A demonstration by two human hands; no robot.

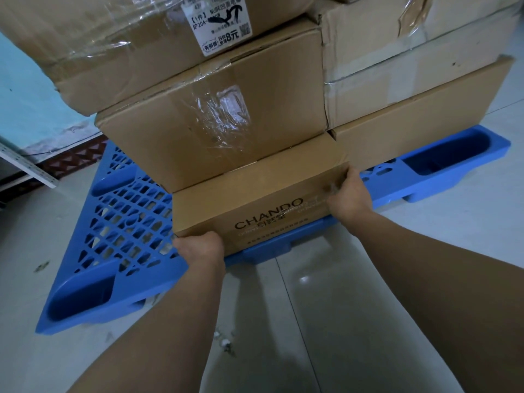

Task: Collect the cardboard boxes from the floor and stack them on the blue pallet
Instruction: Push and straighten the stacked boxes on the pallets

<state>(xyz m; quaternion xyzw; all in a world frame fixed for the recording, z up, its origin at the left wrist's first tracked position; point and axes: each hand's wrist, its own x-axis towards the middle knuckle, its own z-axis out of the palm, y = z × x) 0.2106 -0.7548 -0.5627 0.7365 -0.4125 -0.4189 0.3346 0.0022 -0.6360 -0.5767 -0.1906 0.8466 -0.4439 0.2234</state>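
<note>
Two bare hands hold the task's box at mid-frame. We see the left hand curled round the lower left corner of the small brown cardboard box printed CHANDO, while the right hand grips its right edge, fingers wrapped onto the far side. This box sits at the near rim of the blue plastic lattice pallet, its back against the stack. Directly above and behind it we find a brown carton patched with clear tape. Over that, in the upper left of the frame, a large film-wrapped carton overhangs, carrying a white printed shipping label. To the right a flat brown carton lies on the pallet with a tall taped carton on top. Around the pallet spreads a pale tiled floor; at the left edge we make out a teal wall and a white perforated metal rail
</note>
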